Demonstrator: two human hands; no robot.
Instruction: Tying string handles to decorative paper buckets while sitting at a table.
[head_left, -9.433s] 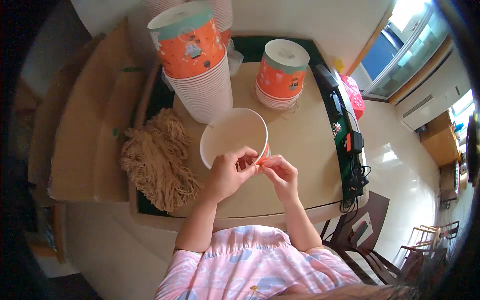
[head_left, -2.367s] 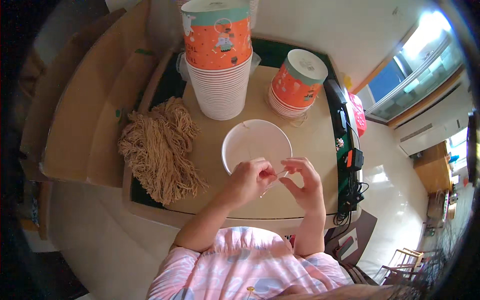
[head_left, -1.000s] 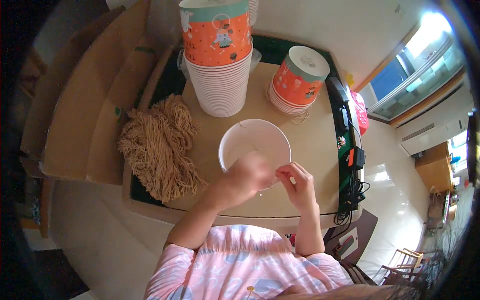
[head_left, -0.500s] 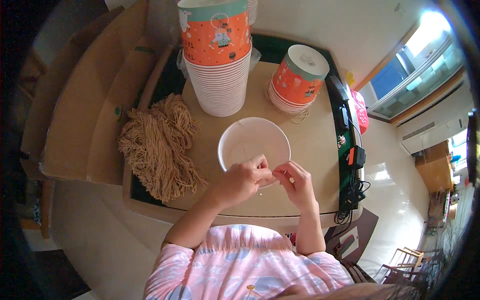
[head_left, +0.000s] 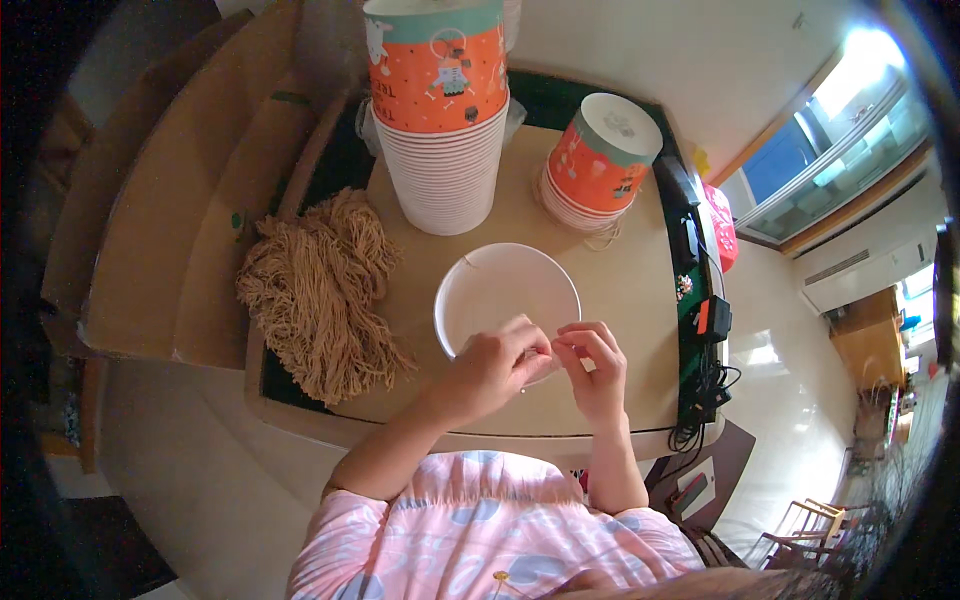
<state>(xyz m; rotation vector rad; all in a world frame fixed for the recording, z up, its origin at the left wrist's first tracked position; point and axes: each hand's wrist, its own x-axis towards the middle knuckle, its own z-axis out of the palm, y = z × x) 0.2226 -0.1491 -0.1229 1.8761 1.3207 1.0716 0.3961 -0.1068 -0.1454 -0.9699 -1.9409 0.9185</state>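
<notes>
The open paper bucket (head_left: 505, 285) at frame centre should handle light, stiff yet dentable; best steadied around its lip. At its lower right, left hand (head_left: 495, 370) and right hand (head_left: 595, 370) nearly meet, fingertips bunched; I cannot tell what they pinch.

The open round paper bucket (head_left: 500, 295) is white inside. The tall tapered paper-bucket stack (head_left: 440, 85) shows teal above orange, printed with small figures, then white rim stripes; the shorter tapered paper-bucket stack (head_left: 595, 165) matches. The stringy yarn bundle (head_left: 320, 300) is tan, the flat worktop (head_left: 640, 350) beige bordered dark green.
</notes>
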